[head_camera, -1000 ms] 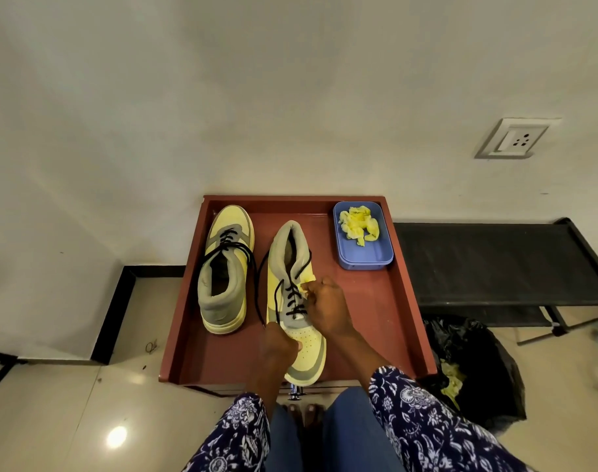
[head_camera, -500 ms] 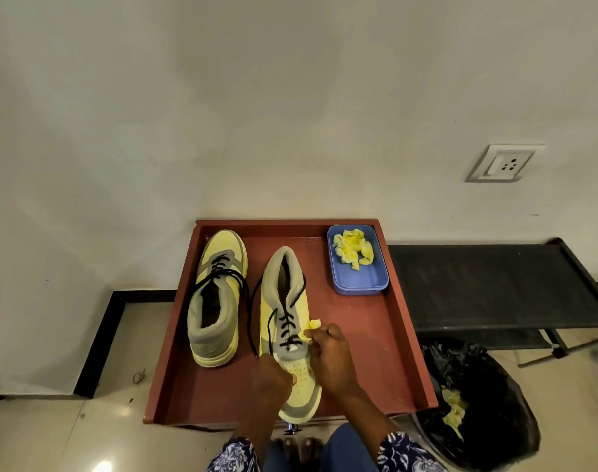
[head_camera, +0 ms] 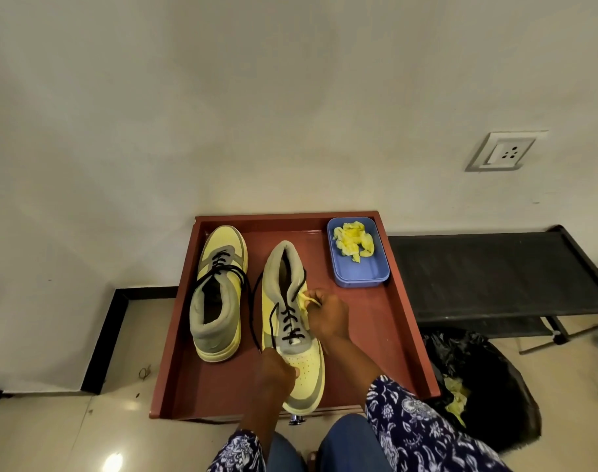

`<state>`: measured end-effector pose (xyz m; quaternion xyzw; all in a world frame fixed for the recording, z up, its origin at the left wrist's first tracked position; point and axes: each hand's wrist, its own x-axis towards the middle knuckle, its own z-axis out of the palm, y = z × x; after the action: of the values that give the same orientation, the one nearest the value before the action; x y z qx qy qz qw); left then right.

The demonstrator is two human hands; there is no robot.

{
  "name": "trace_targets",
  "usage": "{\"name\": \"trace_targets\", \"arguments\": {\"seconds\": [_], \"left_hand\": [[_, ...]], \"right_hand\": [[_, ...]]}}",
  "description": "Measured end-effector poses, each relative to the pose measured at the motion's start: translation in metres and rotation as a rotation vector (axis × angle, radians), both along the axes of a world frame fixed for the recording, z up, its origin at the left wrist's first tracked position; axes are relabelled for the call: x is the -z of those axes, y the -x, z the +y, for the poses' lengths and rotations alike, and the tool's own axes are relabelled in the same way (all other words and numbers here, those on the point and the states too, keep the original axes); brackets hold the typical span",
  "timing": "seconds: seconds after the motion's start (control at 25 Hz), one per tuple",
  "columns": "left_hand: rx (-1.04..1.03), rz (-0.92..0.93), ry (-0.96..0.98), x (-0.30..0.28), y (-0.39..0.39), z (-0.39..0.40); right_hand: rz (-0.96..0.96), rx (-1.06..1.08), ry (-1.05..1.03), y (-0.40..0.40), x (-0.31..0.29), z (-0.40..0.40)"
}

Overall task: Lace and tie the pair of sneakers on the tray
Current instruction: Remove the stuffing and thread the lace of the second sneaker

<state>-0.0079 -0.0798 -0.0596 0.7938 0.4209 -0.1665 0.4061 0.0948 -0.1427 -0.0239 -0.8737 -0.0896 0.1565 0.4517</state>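
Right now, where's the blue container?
Head view: the blue container sits in the tray's far right corner, right of the sneaker being laced.

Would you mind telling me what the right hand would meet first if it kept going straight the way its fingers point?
Probably the grey padded collar of the near yellow sneaker: the right hand points up-left across it, pinching a yellow scrap. Depth is unclear.

On the tray (head_camera: pixel 406 335), the left hand (head_camera: pixel 277 371) holds the near sneaker (head_camera: pixel 292 321) toe; the right hand (head_camera: pixel 328 316) pinches what seems yellow tissue (head_camera: pixel 304 298) beside its laces.
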Motion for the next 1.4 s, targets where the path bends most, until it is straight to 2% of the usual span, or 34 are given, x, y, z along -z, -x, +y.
{"name": "trace_targets", "arguments": {"seconds": [0.16, 0.36, 0.48, 0.64, 0.72, 0.92, 1.12, 1.4], "left_hand": [[-0.002, 0.014, -0.010, -0.001, 0.000, -0.001], [-0.015, 0.017, -0.033, -0.006, -0.002, -0.003], [-0.010, 0.013, -0.050, -0.007, -0.001, -0.003], [-0.025, 0.001, -0.032, -0.006, 0.002, -0.002], [-0.041, -0.003, -0.009, -0.004, 0.002, -0.001], [-0.071, -0.003, 0.030, -0.002, 0.001, -0.003], [-0.091, -0.013, 0.054, 0.002, 0.002, -0.001], [-0.097, -0.039, 0.043, 0.006, 0.001, 0.001]], "right_hand": [[-0.153, -0.168, 0.077, 0.003, 0.002, 0.002], [-0.179, -0.324, 0.179, 0.018, 0.019, -0.030], [-0.096, -0.178, 0.112, 0.020, 0.027, -0.039], [0.315, 0.176, -0.093, 0.009, 0.032, -0.025], [0.378, 0.229, -0.095, -0.002, 0.029, -0.015], [0.286, 0.253, -0.129, -0.024, 0.008, 0.013], [0.067, 0.025, -0.034, -0.018, 0.006, 0.008], [0.157, 0.028, 0.016, 0.020, 0.037, -0.034]]}}
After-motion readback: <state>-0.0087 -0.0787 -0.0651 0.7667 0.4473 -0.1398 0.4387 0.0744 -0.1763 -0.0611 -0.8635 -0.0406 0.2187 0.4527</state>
